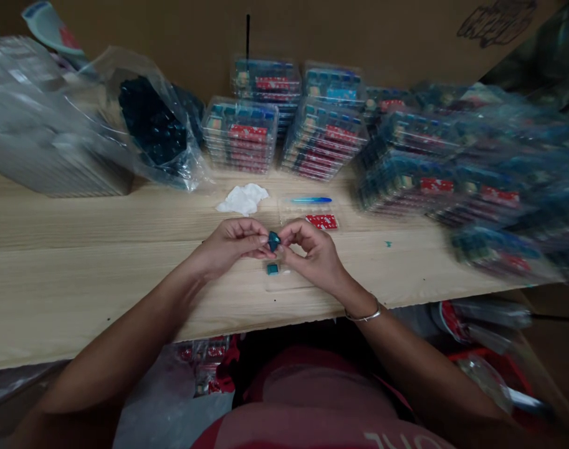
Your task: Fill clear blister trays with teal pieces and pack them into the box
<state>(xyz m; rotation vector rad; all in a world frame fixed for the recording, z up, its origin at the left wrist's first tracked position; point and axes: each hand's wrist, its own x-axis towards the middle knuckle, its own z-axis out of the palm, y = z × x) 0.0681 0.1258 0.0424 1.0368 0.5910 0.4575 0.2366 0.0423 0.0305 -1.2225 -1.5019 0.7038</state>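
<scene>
Between the fingertips of both hands is a small dark teal piece [274,241], too small to name. My left hand [235,244] pinches it from the left, and my right hand [312,252] grips it from the right. Just below the fingers, another teal piece [272,269] sits in a clear plastic tray [288,285], partly covered by my right hand. Behind the hands lies the tray's other clear half [286,212], which bears a blue pen-like stick [311,200] and a red packet with white marks [322,222].
A crumpled white tissue [243,199] lies behind my left hand. Farther left stand a clear bag of dark teal pieces [153,125] and stacked clear trays [55,137]. Filled clear packs [324,137] are piled along the back and right of the wooden table [125,268].
</scene>
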